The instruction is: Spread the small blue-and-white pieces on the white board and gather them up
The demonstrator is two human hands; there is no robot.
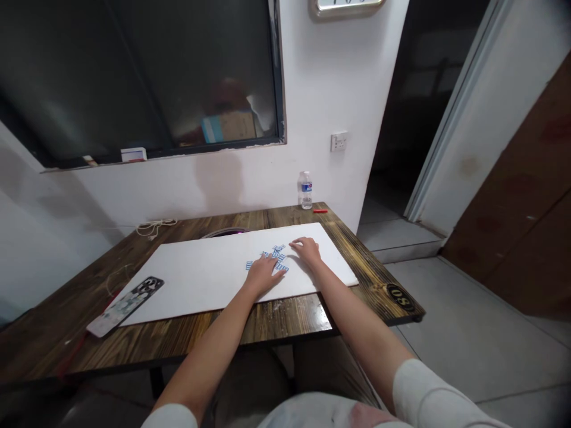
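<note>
Small blue-and-white rectangular pieces (280,257) lie in a loose cluster on a white board (200,267). A few of them overlap, and one short group sits apart to the left. My left hand (262,276) rests over the near side of the cluster, its fingers spread and covering some pieces. Just right of the cluster is my right hand (307,251), with thumb and fingertips drawn together toward the pieces. Whatever may be between those fingertips is too small to make out.
On the brown wooden table (285,318), a patterned phone (127,306) overlaps the board's left end. Behind it lies a white cable (156,224). A plastic bottle (306,191) and a red pen-like object (320,211) are at the back right, near the wall.
</note>
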